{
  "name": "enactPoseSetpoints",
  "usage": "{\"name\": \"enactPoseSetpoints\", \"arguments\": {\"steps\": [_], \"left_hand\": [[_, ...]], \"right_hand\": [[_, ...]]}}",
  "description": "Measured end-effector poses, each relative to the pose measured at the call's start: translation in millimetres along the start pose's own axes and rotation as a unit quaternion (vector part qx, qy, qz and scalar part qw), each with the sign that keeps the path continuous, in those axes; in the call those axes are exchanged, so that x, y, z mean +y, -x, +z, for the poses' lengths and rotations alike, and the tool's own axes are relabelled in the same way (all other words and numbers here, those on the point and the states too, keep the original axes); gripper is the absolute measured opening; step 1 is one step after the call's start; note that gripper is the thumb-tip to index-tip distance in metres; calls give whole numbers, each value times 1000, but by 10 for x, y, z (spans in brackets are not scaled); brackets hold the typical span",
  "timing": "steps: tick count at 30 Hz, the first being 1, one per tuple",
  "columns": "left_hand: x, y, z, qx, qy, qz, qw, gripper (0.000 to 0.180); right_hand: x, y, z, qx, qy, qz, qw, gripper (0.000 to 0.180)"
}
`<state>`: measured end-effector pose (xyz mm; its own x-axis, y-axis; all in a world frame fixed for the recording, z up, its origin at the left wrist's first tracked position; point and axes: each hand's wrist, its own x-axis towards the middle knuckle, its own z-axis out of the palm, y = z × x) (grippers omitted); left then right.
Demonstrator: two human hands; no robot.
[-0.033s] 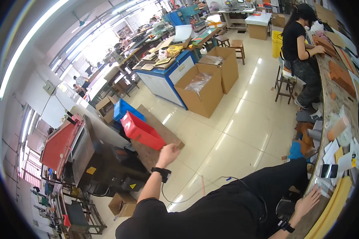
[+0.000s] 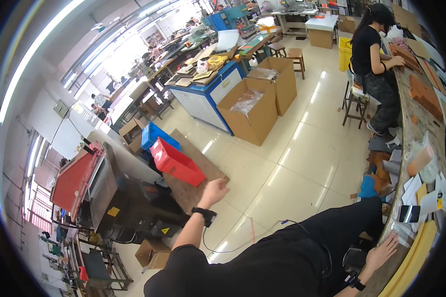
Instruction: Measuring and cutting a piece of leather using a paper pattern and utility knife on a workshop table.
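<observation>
My left hand (image 2: 214, 192) hangs in the air over the tiled floor, just beside the near end of a red plastic bin (image 2: 176, 163). Its fingers are curled in, and nothing shows in them. On the right, my right hand (image 2: 382, 251) rests flat at the edge of a long workbench (image 2: 404, 163), fingers stretched and apart. Close to its fingertips are a clear plastic bag (image 2: 402, 232) and a small black-screened device (image 2: 409, 214). Long yellow material (image 2: 415, 260) lies along the bench beside that hand. Both wrists wear black straps.
A blue bin (image 2: 158, 136) stands behind the red one on a brown board (image 2: 210, 166). Large open cartons (image 2: 255, 128) flank a blue-framed cabinet (image 2: 198, 111). A person (image 2: 374, 64) works farther along the bench. A dark machine (image 2: 134, 208) stands left; a cable (image 2: 238, 251) trails near my legs.
My left hand has shifted slightly to the right, away from the red bin. My right hand stays in place on the bench.
</observation>
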<state>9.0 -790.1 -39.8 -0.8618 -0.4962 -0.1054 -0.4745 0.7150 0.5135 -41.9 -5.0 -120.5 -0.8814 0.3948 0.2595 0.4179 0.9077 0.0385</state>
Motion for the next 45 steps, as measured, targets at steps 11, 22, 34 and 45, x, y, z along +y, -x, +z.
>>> {"name": "enactPoseSetpoints", "arguments": {"steps": [11, 22, 34, 45], "left_hand": [[1530, -308, 1460, -359, 52, 242, 900, 86], [-1325, -1661, -2423, 266, 387, -175, 865, 17], [-151, -1356, -3863, 444, 326, -26, 834, 122], [3046, -60, -2419, 361, 224, 372, 826, 111]], "right_hand": [[75, 66, -34, -31, 4, 1, 1000, 122], [53, 85, -125, -51, 15, -5, 999, 125], [-165, 89, -576, -48, 160, -86, 982, 102], [-207, 92, -678, -39, 164, -87, 982, 100]]}}
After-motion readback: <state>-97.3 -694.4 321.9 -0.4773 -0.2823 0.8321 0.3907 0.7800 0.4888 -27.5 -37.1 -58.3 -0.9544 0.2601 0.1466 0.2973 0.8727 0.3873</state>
